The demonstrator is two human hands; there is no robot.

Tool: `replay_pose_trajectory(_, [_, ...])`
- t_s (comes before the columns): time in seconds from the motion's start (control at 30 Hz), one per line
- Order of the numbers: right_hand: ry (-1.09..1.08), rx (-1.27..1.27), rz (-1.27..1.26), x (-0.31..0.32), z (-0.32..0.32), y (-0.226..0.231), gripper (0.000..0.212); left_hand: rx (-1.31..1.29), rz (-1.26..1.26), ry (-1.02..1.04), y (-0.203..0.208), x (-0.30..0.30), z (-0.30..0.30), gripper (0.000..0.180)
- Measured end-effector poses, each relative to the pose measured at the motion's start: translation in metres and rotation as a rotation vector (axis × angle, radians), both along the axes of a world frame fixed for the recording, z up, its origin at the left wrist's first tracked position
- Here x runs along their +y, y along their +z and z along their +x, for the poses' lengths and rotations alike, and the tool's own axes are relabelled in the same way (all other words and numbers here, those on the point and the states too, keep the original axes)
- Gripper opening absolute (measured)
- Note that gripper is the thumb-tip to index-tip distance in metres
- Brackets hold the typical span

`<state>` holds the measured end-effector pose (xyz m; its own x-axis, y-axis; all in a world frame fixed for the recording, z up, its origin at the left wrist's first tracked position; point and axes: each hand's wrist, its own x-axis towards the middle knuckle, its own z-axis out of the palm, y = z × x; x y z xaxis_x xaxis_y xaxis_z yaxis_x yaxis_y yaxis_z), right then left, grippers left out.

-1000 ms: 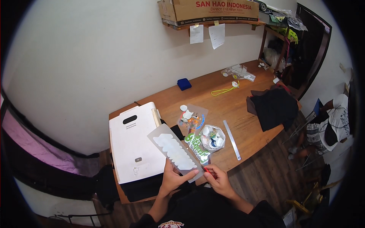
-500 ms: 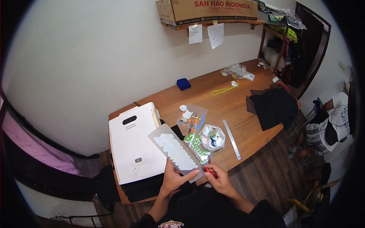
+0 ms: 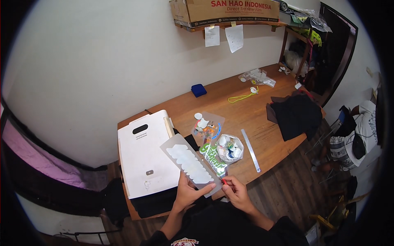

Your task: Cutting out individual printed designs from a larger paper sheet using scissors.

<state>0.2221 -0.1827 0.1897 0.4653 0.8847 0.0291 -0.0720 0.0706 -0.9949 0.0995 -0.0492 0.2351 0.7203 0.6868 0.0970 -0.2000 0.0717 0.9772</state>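
A: How is the scene laid out, from the largest thing down?

B: Most of the work area is taken up by the tabletop (image 3: 230, 110). Its left end is covered by a white machine (image 3: 152, 156), and dark clothes (image 3: 297, 117) are heaped at the far right.

A: Where is the sheet (image 3: 188, 164)?

B: It is held tilted above the near edge of the tabletop, with the machine to its left and a green-printed film (image 3: 213, 156) partly covered by it.

A: And the hands?

B: The sheet's lower end is pinched by the left hand (image 3: 191, 191), thumb on top, the fingers mostly hidden beneath. By the right hand (image 3: 237, 193), a red tool is gripped in closed fingertips.

A: How much has been done?

B: Little, it is judged. The white shapes are all joined to the sheet, and no large part is seen to be cut away. Loose white pieces are gathered in the tub (image 3: 241, 156), beside which a ruler (image 3: 250, 150) is laid.

A: What is left?

B: Nearly the whole outline, apparently. The tool (image 3: 224, 181) is held at the lower right edge; whether contact is made cannot be told.
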Motion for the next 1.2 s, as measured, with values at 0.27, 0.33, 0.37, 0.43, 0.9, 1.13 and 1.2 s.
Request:
replay_pose_trajectory(0.27, [0.007, -0.133, 0.041, 0.001, 0.0, 0.008, 0.021, 0.0, 0.001, -0.024, 0.002, -0.002, -0.001, 0.071])
replay_pose_trajectory(0.33, [-0.006, -0.129, 0.05, 0.002, 0.0, 0.008, 0.021, -0.007, 0.003, -0.023, 0.003, -0.002, 0.0, 0.07])
replay_pose_trajectory(0.37, [-0.009, -0.118, 0.052, 0.002, -0.001, 0.007, 0.021, -0.006, 0.003, -0.023, 0.003, -0.002, 0.0, 0.07])
replay_pose_trajectory(0.43, [-0.012, -0.107, 0.053, 0.002, -0.001, 0.006, 0.021, -0.025, 0.009, -0.027, 0.002, -0.002, -0.001, 0.069])
replay_pose_trajectory(0.9, [-0.023, -0.008, 0.018, 0.0, -0.001, -0.002, 0.022, -0.019, 0.025, -0.011, 0.002, -0.002, 0.0, 0.072])
replay_pose_trajectory(1.13, [0.033, -0.129, 0.034, 0.002, 0.001, 0.02, 0.02, -0.01, 0.015, -0.017, 0.004, -0.002, -0.001, 0.071])
replay_pose_trajectory(1.2, [0.007, -0.152, 0.057, 0.003, 0.0, 0.017, 0.019, 0.002, 0.007, -0.023, 0.003, -0.001, -0.001, 0.071])
